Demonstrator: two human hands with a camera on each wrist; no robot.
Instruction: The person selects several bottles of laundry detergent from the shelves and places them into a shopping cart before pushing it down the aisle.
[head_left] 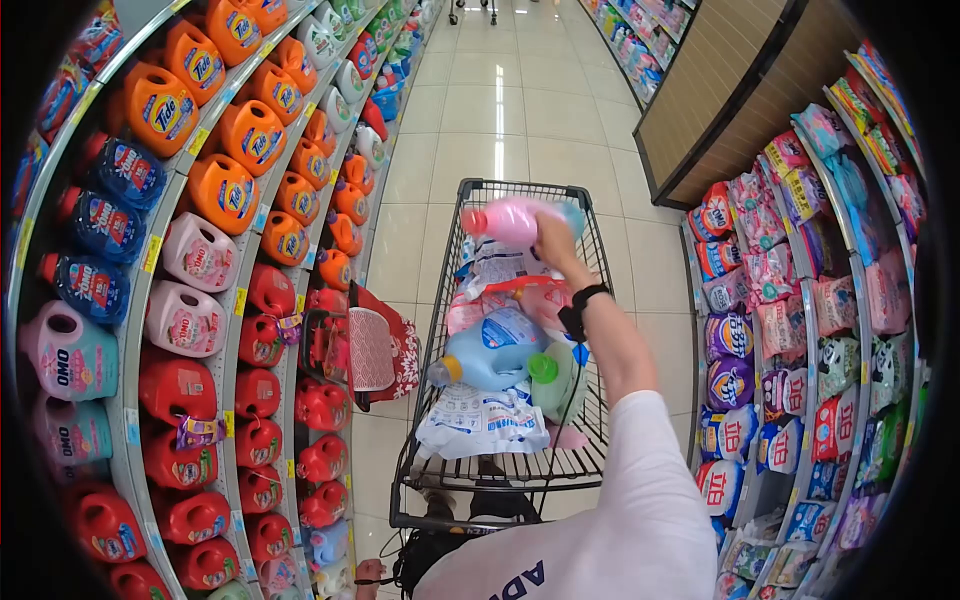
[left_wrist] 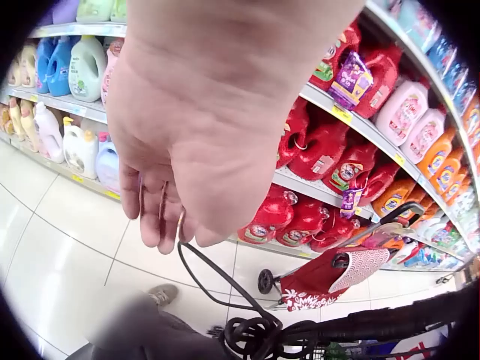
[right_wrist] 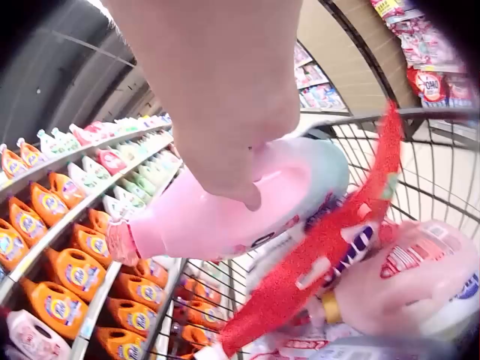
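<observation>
My right hand [head_left: 556, 243] is clamped on the handle of a pink bottle [head_left: 512, 222], which lies sideways over the far end of the cart [head_left: 500, 184], its cap [head_left: 475, 221] to the left and its teal base to the right. Below it, inside the cart, are a blue bottle [head_left: 495, 345], a green-capped bottle [head_left: 560, 388] beside it, white packs [head_left: 483, 425] and a second pink bottle [right_wrist: 416, 281]. My left hand [left_wrist: 202, 135] hangs low, apart from the bottles, fingers loosely bent; a black cord [left_wrist: 262, 330] meets them, but I cannot tell whether they close on it. A red trolley bag [head_left: 402, 345] stands left of the cart, near the shelves, where orange bottles [head_left: 225, 195] and red bottles [head_left: 180, 390] sit in rows. Bagged goods [head_left: 730, 335] fill the shelves on the right.
</observation>
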